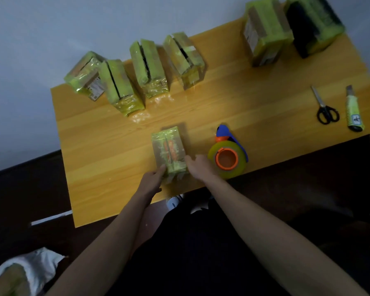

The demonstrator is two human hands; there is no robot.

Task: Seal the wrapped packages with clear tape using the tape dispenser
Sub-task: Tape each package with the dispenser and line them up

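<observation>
- Head view: we have one small wrapped package [168,151] lying flat near the front edge of the wooden table [265,99], its long axis running away from us.
- Our left hand [151,182] touches the package's near left corner; fingers look fairly straight, though blur keeps us from reading the grip closely.
- Our right hand [200,166] rests against its near right side, fingers loosely extended, nothing pinched that we can see.
- The tape dispenser [228,154], orange hub, blue handle, sits just to the right of the package, untouched. The right hand lies between the two and is the nearer one, so we judge it the natural hand to reach for it.
- Four more wrapped packages [135,73] stand in a row at the back, two larger ones [267,33] at the far right.
- Scissors [326,110] and a utility knife [354,112] lie well apart at the right edge.
</observation>
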